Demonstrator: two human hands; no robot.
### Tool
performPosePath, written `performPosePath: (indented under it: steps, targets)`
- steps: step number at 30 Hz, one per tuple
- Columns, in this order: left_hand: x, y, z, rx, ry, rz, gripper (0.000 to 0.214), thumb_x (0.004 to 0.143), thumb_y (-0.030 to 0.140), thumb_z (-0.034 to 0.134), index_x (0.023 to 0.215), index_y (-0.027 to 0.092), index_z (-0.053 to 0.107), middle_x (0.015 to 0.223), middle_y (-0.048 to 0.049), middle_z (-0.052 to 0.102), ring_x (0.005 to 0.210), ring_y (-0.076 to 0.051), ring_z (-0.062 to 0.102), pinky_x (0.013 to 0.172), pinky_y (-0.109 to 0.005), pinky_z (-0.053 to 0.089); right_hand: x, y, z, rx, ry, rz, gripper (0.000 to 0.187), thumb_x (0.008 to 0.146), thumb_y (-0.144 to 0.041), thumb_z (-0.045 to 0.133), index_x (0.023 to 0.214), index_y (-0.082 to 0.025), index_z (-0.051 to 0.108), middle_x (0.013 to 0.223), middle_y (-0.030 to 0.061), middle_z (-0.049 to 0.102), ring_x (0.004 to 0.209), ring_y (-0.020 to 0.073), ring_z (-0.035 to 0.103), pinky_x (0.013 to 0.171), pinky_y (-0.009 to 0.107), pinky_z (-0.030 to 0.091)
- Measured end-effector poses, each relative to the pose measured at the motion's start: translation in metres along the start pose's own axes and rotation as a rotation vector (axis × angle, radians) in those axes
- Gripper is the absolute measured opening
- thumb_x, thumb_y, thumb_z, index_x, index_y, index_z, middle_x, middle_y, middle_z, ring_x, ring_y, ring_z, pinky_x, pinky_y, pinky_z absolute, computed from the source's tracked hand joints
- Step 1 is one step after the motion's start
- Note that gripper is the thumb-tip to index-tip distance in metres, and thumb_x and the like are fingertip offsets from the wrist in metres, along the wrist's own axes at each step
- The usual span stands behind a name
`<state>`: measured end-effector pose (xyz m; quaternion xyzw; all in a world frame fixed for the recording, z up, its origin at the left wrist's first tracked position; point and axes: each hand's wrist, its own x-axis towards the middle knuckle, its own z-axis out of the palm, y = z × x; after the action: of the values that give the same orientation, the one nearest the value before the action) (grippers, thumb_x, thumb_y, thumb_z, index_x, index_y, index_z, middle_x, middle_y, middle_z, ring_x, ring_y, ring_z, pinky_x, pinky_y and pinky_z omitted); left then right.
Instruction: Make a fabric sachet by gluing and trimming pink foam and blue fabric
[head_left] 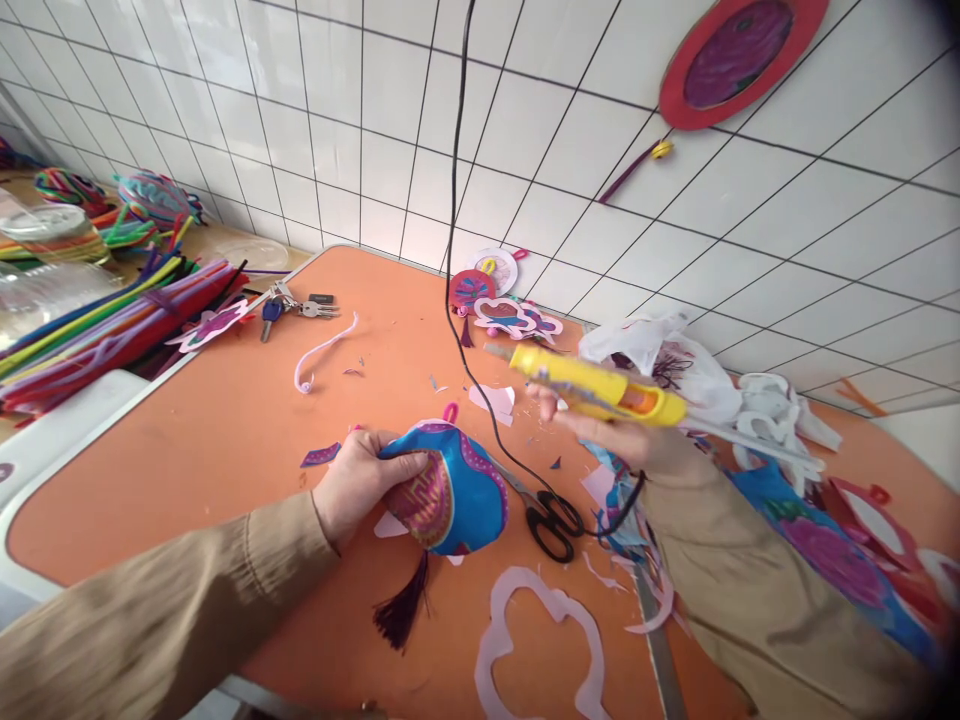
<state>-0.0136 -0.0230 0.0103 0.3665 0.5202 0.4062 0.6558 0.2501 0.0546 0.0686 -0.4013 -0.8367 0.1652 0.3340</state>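
Pinched between the thumb and fingers of my left hand [367, 480] is a blue patterned fabric ornament [472, 500] with a pink loop on top. A dark purple tassel [403, 610] hangs from its lower edge. My right hand [615, 435] is wrapped round a yellow hot glue gun [600, 385], raised above the table with its nozzle pointing left. A long clear glue stick [757, 443] sticks out of its back end. Black-handled scissors [555, 520] lie between the hands, their blades partly behind the ornament. Below them lies a pink cloud-shaped paper frame [491, 640].
The orange table [225, 480] carries paper scraps, a pink pipe cleaner [326, 347] and keys [271, 315]. A black cord [455, 200] crosses the view. Finished-looking ornaments [474, 288] and a white plastic bag [694, 375] lie near the tiled wall; pipe cleaners [142, 325] are heaped left.
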Motion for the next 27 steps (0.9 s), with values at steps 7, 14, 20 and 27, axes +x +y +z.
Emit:
performPosePath:
  steps: [7,14,20,27]
  targets:
    - [0.003,0.0,-0.003,0.138,0.023,0.059,0.032,0.063,0.04,0.076,0.056,0.012,0.063,0.05,0.0001,0.056,0.047,-0.01,0.047,0.049,-0.024,0.038,-0.01,-0.011,0.005,0.241,-0.401,-0.043,0.021,0.082,-0.025,0.06,0.102,-0.024,0.066,0.098,0.0103,0.071,0.091,0.0229,0.067,0.08,0.035,0.05]
    - [0.002,0.001,-0.003,0.257,0.036,0.12,0.032,0.065,0.04,0.072,0.053,0.014,0.058,0.049,0.002,0.049,0.049,-0.009,0.042,0.047,-0.022,0.033,-0.008,-0.004,0.01,0.264,-0.426,-0.135,0.018,0.083,-0.019,0.06,0.1,-0.023,0.064,0.097,0.0068,0.069,0.09,0.0172,0.065,0.08,0.03,0.047]
    - [0.005,0.001,-0.005,0.328,0.026,0.165,0.033,0.066,0.041,0.068,0.055,0.013,0.057,0.051,0.0031,0.043,0.052,-0.009,0.037,0.049,-0.022,0.03,-0.013,-0.003,0.014,0.29,-0.506,-0.215,0.016,0.088,-0.032,0.058,0.098,-0.02,0.061,0.092,0.0085,0.066,0.081,0.0181,0.063,0.072,0.03,0.048]
    - [0.004,-0.004,-0.004,0.26,0.027,0.111,0.034,0.066,0.044,0.068,0.058,0.013,0.058,0.054,0.001,0.049,0.053,-0.011,0.043,0.052,-0.024,0.035,-0.028,-0.025,0.013,0.003,-0.468,-0.198,0.014,0.094,-0.025,0.046,0.09,-0.018,0.058,0.083,0.0067,0.06,0.07,0.0162,0.057,0.061,0.028,0.043]
